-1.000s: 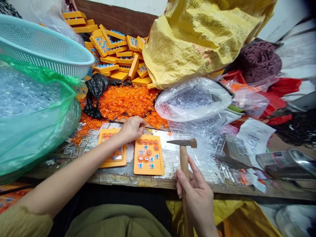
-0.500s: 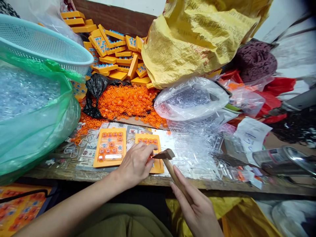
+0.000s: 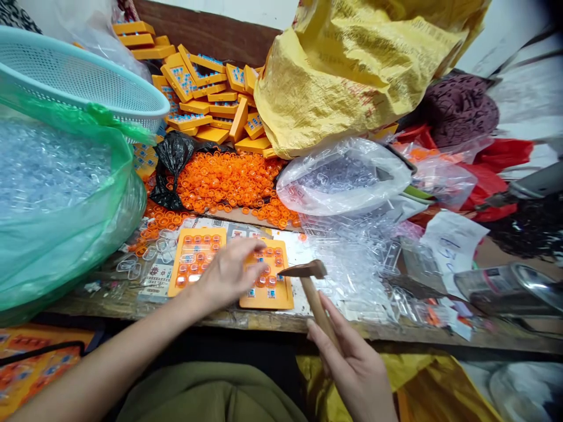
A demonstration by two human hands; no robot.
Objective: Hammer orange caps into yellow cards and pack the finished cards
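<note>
My right hand (image 3: 358,369) grips the wooden handle of a small hammer (image 3: 317,305). Its metal head points left, just beside the right edge of an orange panel (image 3: 275,299). That panel lies flat on the bench, with rows of clear orange caps and bare blue-marked spots near its lower edge. Over the panel's left side is my left hand (image 3: 226,275), its fingers apart and slightly blurred, with nothing visible in them. A second orange panel (image 3: 187,240), also fitted with orange caps, lies to the left, partly covered by that hand.
Behind the panels is a heap of loose orange caps (image 3: 229,179). A green bag (image 3: 118,205) of clear parts stands left, below a blue basket (image 3: 109,97). A white bag (image 3: 303,199) of clear pieces sits right of the heap. Orange cases (image 3: 211,135) are piled behind.
My left hand has moved left off the middle of the right panel, and its fingers have spread. The hammer has shifted slightly right, away from the caps.
</note>
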